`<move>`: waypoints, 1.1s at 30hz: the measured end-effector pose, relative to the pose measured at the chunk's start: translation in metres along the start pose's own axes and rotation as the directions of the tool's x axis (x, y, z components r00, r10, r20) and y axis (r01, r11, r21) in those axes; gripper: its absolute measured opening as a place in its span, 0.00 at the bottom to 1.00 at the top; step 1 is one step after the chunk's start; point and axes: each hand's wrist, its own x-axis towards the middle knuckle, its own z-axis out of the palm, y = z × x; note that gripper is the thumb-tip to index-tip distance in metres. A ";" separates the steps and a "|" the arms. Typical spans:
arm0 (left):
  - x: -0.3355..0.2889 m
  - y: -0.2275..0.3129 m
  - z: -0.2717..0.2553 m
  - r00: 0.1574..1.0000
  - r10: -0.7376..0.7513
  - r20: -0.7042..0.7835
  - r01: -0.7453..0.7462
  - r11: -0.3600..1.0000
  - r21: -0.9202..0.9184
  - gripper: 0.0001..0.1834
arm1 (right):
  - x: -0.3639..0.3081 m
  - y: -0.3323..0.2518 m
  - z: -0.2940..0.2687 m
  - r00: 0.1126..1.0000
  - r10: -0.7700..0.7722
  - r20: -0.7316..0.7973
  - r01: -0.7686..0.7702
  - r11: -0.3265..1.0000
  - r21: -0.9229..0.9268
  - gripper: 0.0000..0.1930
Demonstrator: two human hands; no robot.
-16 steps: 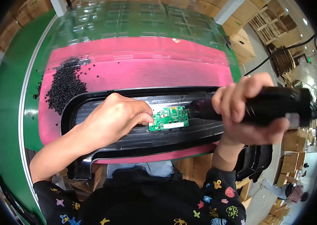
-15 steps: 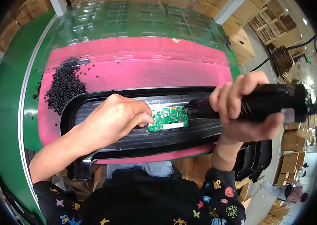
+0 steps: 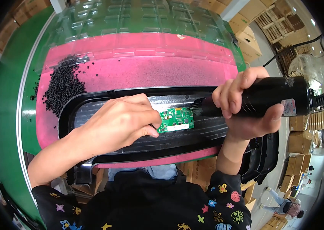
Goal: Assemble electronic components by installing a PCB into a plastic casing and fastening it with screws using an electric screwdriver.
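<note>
A green circuit board [image 3: 175, 119] with a white strip lies inside a long black plastic housing [image 3: 192, 132]. My left hand [image 3: 125, 120] is closed at the board's left end, thumb and forefinger pinched on it; whatever lies under the fingers is hidden. In my right hand [image 3: 242, 103] is a black corded electric screwdriver [image 3: 275, 96], held with the fingers wrapped round its body. Its ribbed nose points left at the board's right edge. The bit cannot be made out.
A pile of small black pieces, apparently screws [image 3: 64, 86], lies on the pink mat [image 3: 131, 73] at the left. A clear plastic tray [image 3: 139, 28] spans the far side. More black housings [image 3: 267, 155] stand at lower right; cartons [image 3: 300, 142] and a person [image 3: 284, 205] are beyond.
My left hand has shifted slightly right, covering more of the board's left end. The screwdriver has turned a little in my right hand, showing a label, and stays at the board's right edge.
</note>
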 end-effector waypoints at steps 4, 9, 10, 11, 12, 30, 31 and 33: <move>0.001 -0.003 0.003 0.996 0.068 0.050 -0.073 0.991 0.110 0.13 | 0.003 0.004 0.000 0.999 0.039 0.001 -0.039 0.999 -0.013 0.36; 0.000 -0.001 -0.002 0.990 -0.068 0.127 0.062 0.997 0.049 0.11 | 0.009 0.006 0.003 0.996 0.083 0.031 -0.081 0.995 -0.055 0.33; 0.000 0.000 -0.003 0.986 -0.095 0.140 0.090 0.995 0.044 0.11 | 0.009 0.008 0.004 0.997 0.069 0.038 -0.067 0.996 -0.062 0.33; 0.000 0.000 -0.003 0.981 -0.123 0.148 0.118 0.992 0.042 0.10 | 0.009 0.009 0.004 0.997 0.068 0.040 -0.066 0.996 -0.060 0.33; 0.000 0.001 -0.004 0.981 -0.124 0.147 0.118 0.992 0.045 0.10 | 0.008 0.010 0.005 0.997 0.060 0.041 -0.057 0.996 -0.065 0.33; 0.001 0.009 -0.013 0.927 -0.320 0.196 0.368 0.673 -0.642 0.09 | -0.014 -0.034 0.058 0.932 -0.351 0.089 0.294 0.877 0.380 0.21; 0.001 0.009 -0.015 0.928 -0.317 0.195 0.365 0.674 -0.642 0.09 | -0.015 -0.033 0.060 0.924 -0.374 0.083 0.317 0.869 0.381 0.20; 0.001 0.009 -0.018 0.928 -0.318 0.194 0.369 0.714 -0.595 0.09 | -0.014 -0.029 0.062 0.915 -0.395 0.082 0.337 0.859 0.385 0.20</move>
